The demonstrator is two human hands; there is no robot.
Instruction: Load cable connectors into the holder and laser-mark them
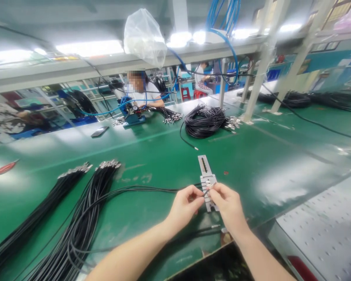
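Observation:
Over a metal fixture (pixel 204 166) on the green table, my left hand (pixel 187 201) pinches a thin black cable (pixel 206 192) close to its end. My right hand (pixel 226 199) is closed at the cable's tip, thumb and finger pressed together on it. The fixture's slotted tongue points away from me, and its near part lies partly behind my fingers. A few black cables (pixel 152 188) run from the left into the fixture area. Below my hands lie more cable ends (pixel 213 226) with metal tips.
Two long bundles of black cable (pixel 87 207) with metal ends lie on the left. A coiled bundle (pixel 204 121) sits farther back, near a blue press (pixel 133 115) and a phone (pixel 100 132). Co-workers sit beyond the table. A perforated metal surface (pixel 327 230) is at right.

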